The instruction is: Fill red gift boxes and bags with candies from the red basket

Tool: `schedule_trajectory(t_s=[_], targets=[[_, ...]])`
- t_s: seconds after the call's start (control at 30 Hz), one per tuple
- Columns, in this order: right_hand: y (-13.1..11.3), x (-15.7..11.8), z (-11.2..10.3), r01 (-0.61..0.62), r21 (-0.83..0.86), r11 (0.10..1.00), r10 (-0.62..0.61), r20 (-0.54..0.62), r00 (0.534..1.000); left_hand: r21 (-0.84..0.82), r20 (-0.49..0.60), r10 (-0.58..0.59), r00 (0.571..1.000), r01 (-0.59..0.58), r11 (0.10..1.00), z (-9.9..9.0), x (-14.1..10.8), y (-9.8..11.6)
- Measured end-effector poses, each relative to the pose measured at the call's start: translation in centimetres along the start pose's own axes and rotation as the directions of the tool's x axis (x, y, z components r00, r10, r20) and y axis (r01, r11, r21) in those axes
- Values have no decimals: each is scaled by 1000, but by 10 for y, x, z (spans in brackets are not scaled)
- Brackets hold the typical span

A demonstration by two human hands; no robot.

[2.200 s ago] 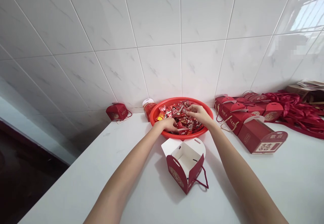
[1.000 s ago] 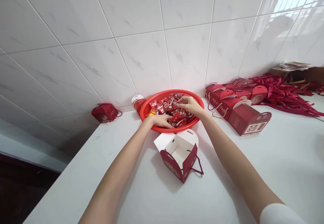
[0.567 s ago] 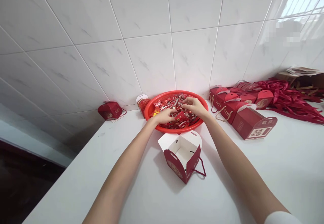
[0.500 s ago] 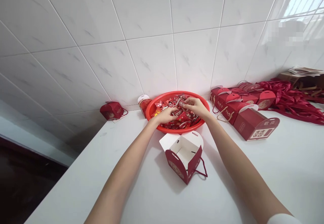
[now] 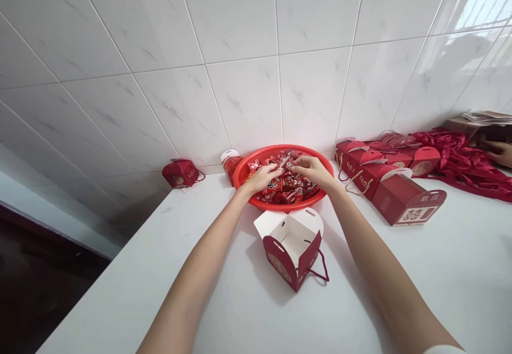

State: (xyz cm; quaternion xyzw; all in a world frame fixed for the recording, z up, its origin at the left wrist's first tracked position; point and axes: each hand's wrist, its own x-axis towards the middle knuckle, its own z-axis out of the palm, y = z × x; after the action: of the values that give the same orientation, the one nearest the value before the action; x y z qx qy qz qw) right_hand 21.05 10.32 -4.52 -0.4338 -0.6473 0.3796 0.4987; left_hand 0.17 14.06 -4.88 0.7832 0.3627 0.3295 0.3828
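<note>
Both my hands are inside a red plastic basket (image 5: 240, 186) heaped with wrapped candies (image 5: 286, 188). On the left side of the heap, my left hand (image 5: 263, 178) has its fingers closed on a candy wrapper; the fingertips are partly hidden among the sweets. My right hand (image 5: 312, 170) pinches a small dark red wrapped candy (image 5: 288, 166) near the basket's middle. Just in front of the basket stands an open dark red gift box (image 5: 282, 260), its white inside showing and its flaps spread. A dark red cord handle hangs at its right side.
Several closed red gift boxes (image 5: 364, 175) stand along the wall at right, beside red ribbons (image 5: 460, 157). Another person's hand (image 5: 500, 153) reaches in at far right. A small red box (image 5: 180, 174) sits at the table's left edge; a red container (image 5: 230, 166) stands behind the basket.
My hands stay in the basket, with the fingers shifting slightly among the candies. Another person's hand has come into view at the far right. The view has moved slightly.
</note>
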Motion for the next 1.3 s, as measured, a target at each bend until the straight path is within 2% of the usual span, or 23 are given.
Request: schedule_trajectory(t_s=[0.37,0.6,0.73,0.87,1.13,1.3], targets=[[-2,1,1,-109,75,991,105,57,993,22,86,63,994,-65,998,0,-7,11],[-1,1,-1,-90,108,990,74,138,988,24,120,39,992,-43,999,1,-7,14],[2,2,-1,-57,77,995,50,90,995,29,41,-19,999,18,999,1,-5,10],[3,2,-1,-59,36,998,55,94,994,-16,-43,-82,996,82,997,-1,-2,7],[-3,0,-2,-65,17,998,62,133,989,-121,-3,-45,999,45,992,-6,-4,8],[-5,-1,-1,-77,-11,997,78,136,988,-105,-18,-45,999,42,994,-6,-5,7]])
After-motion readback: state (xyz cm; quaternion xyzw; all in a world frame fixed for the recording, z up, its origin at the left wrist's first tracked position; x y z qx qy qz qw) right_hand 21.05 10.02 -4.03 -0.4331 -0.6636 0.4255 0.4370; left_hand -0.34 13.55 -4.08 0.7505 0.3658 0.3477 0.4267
